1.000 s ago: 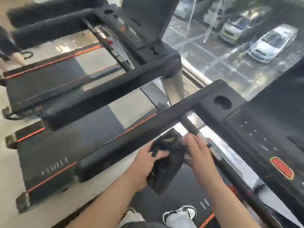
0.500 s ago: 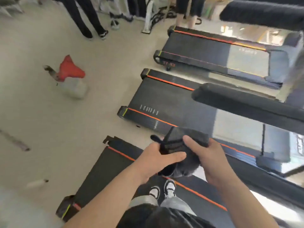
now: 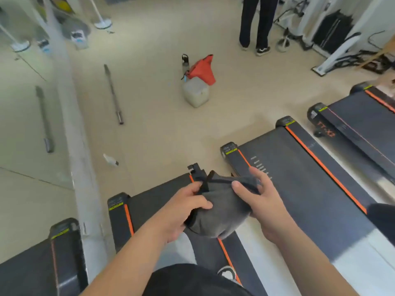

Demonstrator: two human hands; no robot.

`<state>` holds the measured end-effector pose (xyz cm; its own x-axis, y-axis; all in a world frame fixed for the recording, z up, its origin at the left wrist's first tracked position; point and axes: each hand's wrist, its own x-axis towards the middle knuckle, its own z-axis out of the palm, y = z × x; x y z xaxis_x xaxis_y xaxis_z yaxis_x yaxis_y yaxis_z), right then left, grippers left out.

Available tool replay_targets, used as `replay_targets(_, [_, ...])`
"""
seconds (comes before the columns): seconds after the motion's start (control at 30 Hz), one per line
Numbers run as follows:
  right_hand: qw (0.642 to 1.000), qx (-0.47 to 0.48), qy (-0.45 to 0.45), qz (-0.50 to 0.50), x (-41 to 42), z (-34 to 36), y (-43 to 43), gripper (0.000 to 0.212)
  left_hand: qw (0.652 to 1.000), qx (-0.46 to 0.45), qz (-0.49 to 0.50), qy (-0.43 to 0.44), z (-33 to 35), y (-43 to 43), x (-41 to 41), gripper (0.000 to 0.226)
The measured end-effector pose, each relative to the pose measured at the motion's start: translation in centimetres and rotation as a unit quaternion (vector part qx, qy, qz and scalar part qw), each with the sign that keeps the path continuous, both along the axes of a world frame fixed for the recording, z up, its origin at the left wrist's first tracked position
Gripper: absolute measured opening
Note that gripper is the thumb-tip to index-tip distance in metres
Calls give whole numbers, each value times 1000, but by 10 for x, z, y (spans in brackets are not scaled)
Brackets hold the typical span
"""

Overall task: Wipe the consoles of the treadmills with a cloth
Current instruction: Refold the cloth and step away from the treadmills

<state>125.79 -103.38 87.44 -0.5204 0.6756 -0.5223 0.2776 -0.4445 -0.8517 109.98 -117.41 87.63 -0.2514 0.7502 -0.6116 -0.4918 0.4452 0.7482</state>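
A dark grey cloth (image 3: 220, 210) is bunched between both hands, low in the middle of the head view. My left hand (image 3: 181, 208) grips its left side with thumb over the fabric. My right hand (image 3: 263, 201) holds its right edge, fingers partly spread. Below them lies the black belt of the treadmill (image 3: 154, 201) I stand on, edged with orange stripes. No treadmill console is in view; I face the rear ends of the treadmill decks.
Two more treadmill decks (image 3: 310, 174) run to the right. A red bag on a pale canister (image 3: 196, 90) with a bottle stands on the floor ahead. A metal bar (image 3: 113, 92) lies left, beside a glass partition (image 3: 64, 103). A person's legs (image 3: 254, 24) stand far ahead.
The view has swung from the consoles and window round to the open gym floor behind the treadmills. Both hands keep the cloth between them throughout.
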Motion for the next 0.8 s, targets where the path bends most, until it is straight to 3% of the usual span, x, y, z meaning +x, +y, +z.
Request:
replay_targets(0.17, [986, 46, -3, 159, -108, -12, 7, 29, 997, 14, 70, -24, -7, -1, -91, 50])
replay_targets(0.47, [948, 177, -51, 259, -324, -17, 35, 41, 996, 1, 73, -49, -22, 11, -294, 56])
replay_targets(0.6, [971, 94, -8, 218, -387, -8, 58, 42, 996, 9, 43, -77, -15, 36, -358, 53])
replay_targets(0.73, [983, 77, -16, 166, -441, -7, 98, 49, 991, 36, 39, -123, -20, 69, -405, 58])
replay_targets(0.8, [985, 59, -25, 162, -473, -16, 119, 50, 995, 46, 22, -87, -23, 89, -428, 59])
